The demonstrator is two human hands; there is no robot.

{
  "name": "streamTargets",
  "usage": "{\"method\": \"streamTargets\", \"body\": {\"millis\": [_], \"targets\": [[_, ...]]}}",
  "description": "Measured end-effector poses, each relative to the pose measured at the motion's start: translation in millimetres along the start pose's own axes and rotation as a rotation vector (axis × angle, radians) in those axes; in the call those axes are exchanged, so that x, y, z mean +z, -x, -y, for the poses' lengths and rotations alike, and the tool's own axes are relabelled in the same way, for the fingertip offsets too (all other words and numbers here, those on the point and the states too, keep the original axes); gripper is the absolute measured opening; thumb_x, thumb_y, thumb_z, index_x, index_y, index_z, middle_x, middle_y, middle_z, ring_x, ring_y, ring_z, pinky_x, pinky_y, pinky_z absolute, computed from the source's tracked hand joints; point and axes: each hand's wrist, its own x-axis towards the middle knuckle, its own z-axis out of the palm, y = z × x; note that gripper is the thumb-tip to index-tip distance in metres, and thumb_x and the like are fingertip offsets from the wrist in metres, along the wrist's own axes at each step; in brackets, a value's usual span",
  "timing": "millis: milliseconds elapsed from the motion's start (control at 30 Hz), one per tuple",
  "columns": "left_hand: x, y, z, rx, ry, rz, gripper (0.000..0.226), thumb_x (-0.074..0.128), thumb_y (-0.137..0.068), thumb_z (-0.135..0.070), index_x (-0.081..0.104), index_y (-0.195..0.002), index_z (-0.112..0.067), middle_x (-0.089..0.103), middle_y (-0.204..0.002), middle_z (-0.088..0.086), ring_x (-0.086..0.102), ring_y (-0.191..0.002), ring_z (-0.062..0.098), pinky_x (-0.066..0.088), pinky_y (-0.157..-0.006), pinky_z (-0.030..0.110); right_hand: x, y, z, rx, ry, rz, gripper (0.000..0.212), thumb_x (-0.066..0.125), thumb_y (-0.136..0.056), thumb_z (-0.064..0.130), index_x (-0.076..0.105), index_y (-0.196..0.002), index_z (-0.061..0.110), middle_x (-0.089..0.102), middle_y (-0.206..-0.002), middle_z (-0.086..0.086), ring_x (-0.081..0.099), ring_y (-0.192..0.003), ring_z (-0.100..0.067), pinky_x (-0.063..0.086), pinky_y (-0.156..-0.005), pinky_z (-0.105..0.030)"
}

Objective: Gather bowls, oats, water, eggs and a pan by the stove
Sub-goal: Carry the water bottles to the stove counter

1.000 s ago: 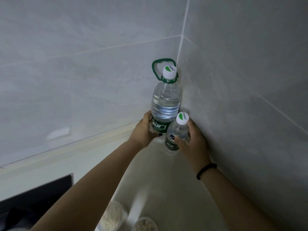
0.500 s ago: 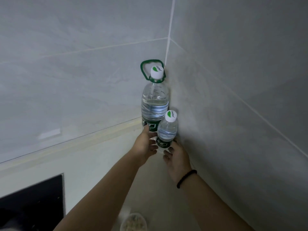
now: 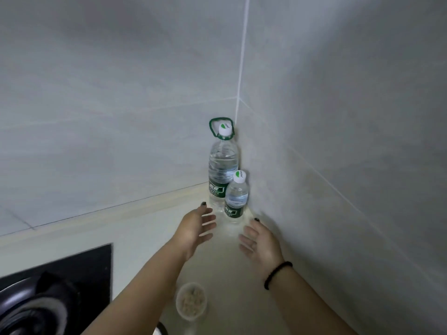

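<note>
Two water bottles stand upright in the tiled corner of the counter: a large water bottle (image 3: 222, 165) with a green carry loop and white cap, and a small water bottle (image 3: 235, 197) just in front of it to the right. My left hand (image 3: 197, 228) hovers with fingers spread, a short way in front of the large bottle. My right hand (image 3: 260, 240), a black band on its wrist, is held open just before the small bottle. Neither hand touches a bottle. A small clear bowl of oats (image 3: 191, 302) sits on the counter below my left forearm.
A black stove (image 3: 72, 269) with a burner (image 3: 29, 310) fills the lower left. The pale counter (image 3: 232, 274) runs between the stove and the grey tiled wall (image 3: 338, 141) on the right. A dark rim (image 3: 162, 330) shows at the bottom edge.
Both hands have let go of the bottles and drawn back toward me with fingers spread. The bottles stay standing in the corner. The view has tilted, showing more of the stove.
</note>
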Motion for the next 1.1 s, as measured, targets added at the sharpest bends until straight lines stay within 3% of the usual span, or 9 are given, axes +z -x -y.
{"method": "streamTargets", "body": {"millis": [67, 167, 300, 533, 733, 867, 1100], "targets": [[-6, 32, 2, 0.066, -0.083, -0.053, 0.018, 0.052, -0.097, -0.022, 0.062, -0.110, -0.016, 0.068, -0.118, 0.008, 0.065, -0.108, 0.024, 0.049, -0.088, 0.036, -2, 21, -1, -0.023, 0.034, 0.035, 0.021, 0.049, -0.098, 0.019, 0.057, -0.116, 0.012, 0.061, -0.115, -0.009, 0.062, -0.097, -0.026, 0.049, -0.075, -0.032], [-17, 90, 3, 0.172, -0.134, -0.136, 0.018, 0.055, -0.095, -0.012, 0.062, -0.111, -0.013, 0.072, -0.109, 0.005, 0.068, -0.100, 0.020, 0.049, -0.086, 0.033, -2, 56, -2, -0.060, 0.079, 0.098, 0.013, 0.047, -0.096, 0.004, 0.059, -0.098, 0.007, 0.064, -0.094, -0.011, 0.063, -0.080, -0.024, 0.051, -0.079, -0.031], [-33, 161, 17, 0.258, -0.138, -0.231, 0.019, 0.049, -0.097, -0.016, 0.064, -0.109, -0.015, 0.076, -0.098, 0.000, 0.071, -0.094, 0.018, 0.050, -0.094, 0.039, 1, 97, -11, -0.075, 0.125, 0.230, 0.015, 0.045, -0.095, 0.001, 0.059, -0.093, 0.006, 0.064, -0.083, -0.012, 0.063, -0.076, -0.025, 0.051, -0.074, -0.032], [-64, 264, 68, 0.286, -0.075, -0.395, 0.018, 0.052, -0.096, -0.013, 0.066, -0.108, -0.014, 0.077, -0.096, 0.001, 0.072, -0.091, 0.018, 0.050, -0.086, 0.034, 6, 168, -51, -0.036, 0.251, 0.486, 0.017, 0.045, -0.095, 0.002, 0.062, -0.096, 0.005, 0.066, -0.075, -0.011, 0.063, -0.068, -0.023, 0.050, -0.066, -0.030], [-82, 346, 130, 0.225, 0.021, -0.533, 0.019, 0.052, -0.096, -0.013, 0.066, -0.108, -0.016, 0.077, -0.094, 0.000, 0.072, -0.095, 0.019, 0.049, -0.090, 0.035, -3, 231, -99, -0.011, 0.351, 0.641, 0.017, 0.047, -0.092, -0.005, 0.063, -0.097, 0.001, 0.067, -0.084, -0.015, 0.065, -0.081, -0.028, 0.053, -0.073, -0.030], [-103, 396, 162, 0.243, 0.141, -0.646, 0.020, 0.051, -0.097, -0.012, 0.068, -0.106, -0.016, 0.077, -0.094, 0.003, 0.073, -0.093, 0.019, 0.049, -0.081, 0.031, 2, 272, -126, -0.052, 0.491, 0.741, 0.019, 0.048, -0.091, -0.006, 0.063, -0.095, 0.002, 0.068, -0.086, -0.015, 0.067, -0.077, -0.024, 0.053, -0.063, -0.024], [-168, 508, 210, 0.283, 0.214, -0.826, 0.021, 0.051, -0.098, -0.015, 0.070, -0.106, -0.018, 0.076, -0.097, 0.004, 0.073, -0.093, 0.019, 0.052, -0.088, 0.036, 50, 364, -197, -0.113, 0.635, 0.971, 0.019, 0.049, -0.093, -0.003, 0.065, -0.098, 0.006, 0.071, -0.094, -0.017, 0.069, -0.085, -0.024, 0.056, -0.079, -0.033]]}}
